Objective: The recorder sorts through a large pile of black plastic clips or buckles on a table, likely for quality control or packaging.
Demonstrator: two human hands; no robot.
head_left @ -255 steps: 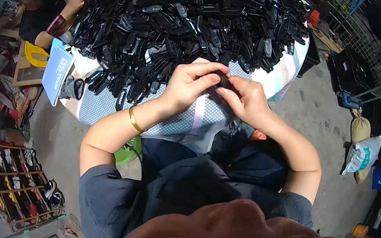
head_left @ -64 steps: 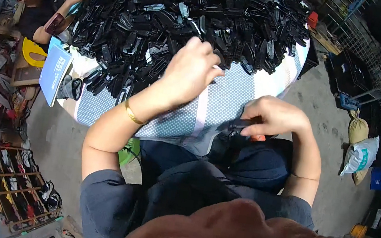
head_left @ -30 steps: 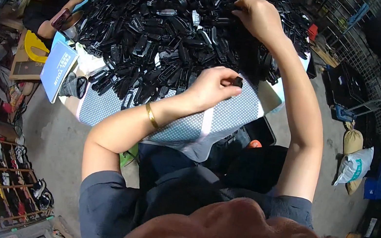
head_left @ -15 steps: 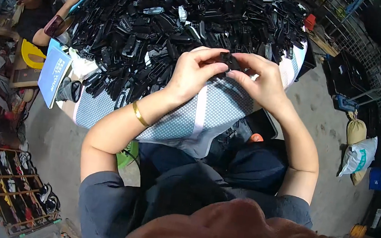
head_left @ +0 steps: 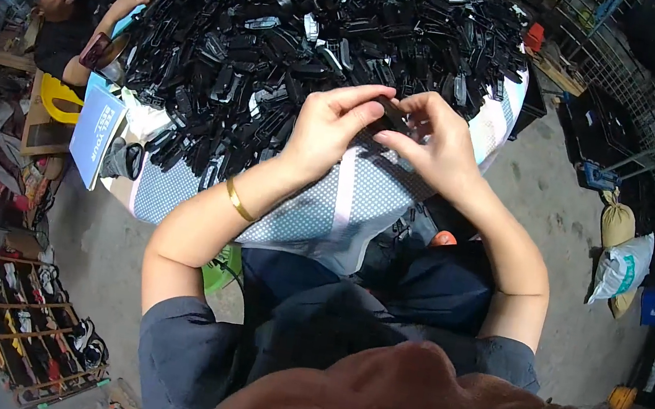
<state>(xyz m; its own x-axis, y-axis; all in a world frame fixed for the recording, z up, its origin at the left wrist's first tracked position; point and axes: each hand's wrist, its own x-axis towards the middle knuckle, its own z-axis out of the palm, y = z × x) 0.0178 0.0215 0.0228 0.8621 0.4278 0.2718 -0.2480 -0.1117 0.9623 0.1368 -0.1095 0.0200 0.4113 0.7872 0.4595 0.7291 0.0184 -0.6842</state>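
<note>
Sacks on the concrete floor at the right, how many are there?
2: a tan cloth sack by the wire fence, and a white plastic sack just below it. Others may be hidden.

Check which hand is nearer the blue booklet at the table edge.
Left. The left hand is on the blue booklet side; the right hand lies farther across.

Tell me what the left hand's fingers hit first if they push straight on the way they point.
Probably the small black part pinched between both hands, then the right hand; depth is unclear.
</note>
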